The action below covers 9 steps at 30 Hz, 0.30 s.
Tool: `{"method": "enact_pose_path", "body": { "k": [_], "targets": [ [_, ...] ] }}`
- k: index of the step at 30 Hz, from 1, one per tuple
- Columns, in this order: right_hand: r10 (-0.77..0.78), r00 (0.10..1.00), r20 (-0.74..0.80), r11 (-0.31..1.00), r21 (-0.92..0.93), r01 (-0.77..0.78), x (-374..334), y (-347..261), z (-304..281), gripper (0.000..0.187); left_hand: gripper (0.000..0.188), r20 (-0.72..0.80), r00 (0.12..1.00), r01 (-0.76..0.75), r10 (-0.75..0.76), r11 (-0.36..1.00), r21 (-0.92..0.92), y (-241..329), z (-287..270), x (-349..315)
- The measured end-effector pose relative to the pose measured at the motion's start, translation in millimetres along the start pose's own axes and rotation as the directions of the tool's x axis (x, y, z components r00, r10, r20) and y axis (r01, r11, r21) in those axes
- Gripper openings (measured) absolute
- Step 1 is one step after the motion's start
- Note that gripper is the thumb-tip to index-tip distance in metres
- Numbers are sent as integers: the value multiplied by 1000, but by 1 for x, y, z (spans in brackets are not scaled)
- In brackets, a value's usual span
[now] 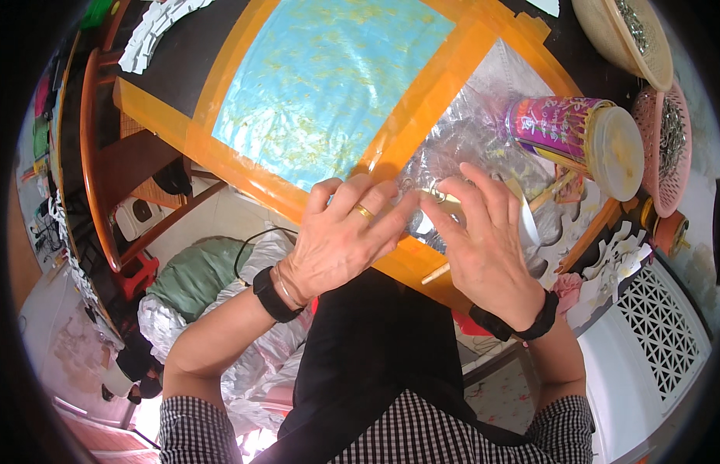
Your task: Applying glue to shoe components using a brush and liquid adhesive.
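Observation:
My left hand (346, 228), with a gold ring on one finger, is at the near edge of the taped table. Its fingers are bent and drawn together in a pinch; what they hold is hidden. Close beside it, my right hand (484, 240) has thumb and forefinger brought together while the other fingers rise apart. A small shiny metal piece (435, 188), apparently loop-shaped, shows at the right fingertips; its exact kind is too small to tell. Beneath the hands lie clear plastic film (460, 131) and orange tape (414, 116).
A blue sheet (321, 77) is taped down at the far left. Rightward stand a purple-labelled jar (557, 131) with a pale lid, a beige basket (615, 31) and a pink basket (658, 155), both holding small metal pieces. White scraps (607, 267) lie at the right edge.

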State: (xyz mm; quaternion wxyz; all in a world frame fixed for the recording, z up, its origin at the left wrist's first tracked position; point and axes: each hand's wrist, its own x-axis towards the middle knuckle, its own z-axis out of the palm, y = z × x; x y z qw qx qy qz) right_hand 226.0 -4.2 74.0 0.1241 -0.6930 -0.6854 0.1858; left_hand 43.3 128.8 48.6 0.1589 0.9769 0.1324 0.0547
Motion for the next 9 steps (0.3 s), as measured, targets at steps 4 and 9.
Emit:
{"method": "enact_pose_path", "body": {
  "k": [4,9],
  "targets": [
    [57,998,33,997,49,-59,-2,-2,-2,45,54,-12,1000,-28,29,999,30,-2,2,-1],
    [109,992,63,982,147,-118,-3,2,-2,48,56,35,994,-102,100,993,60,-8,1,-2]
  ]
}}
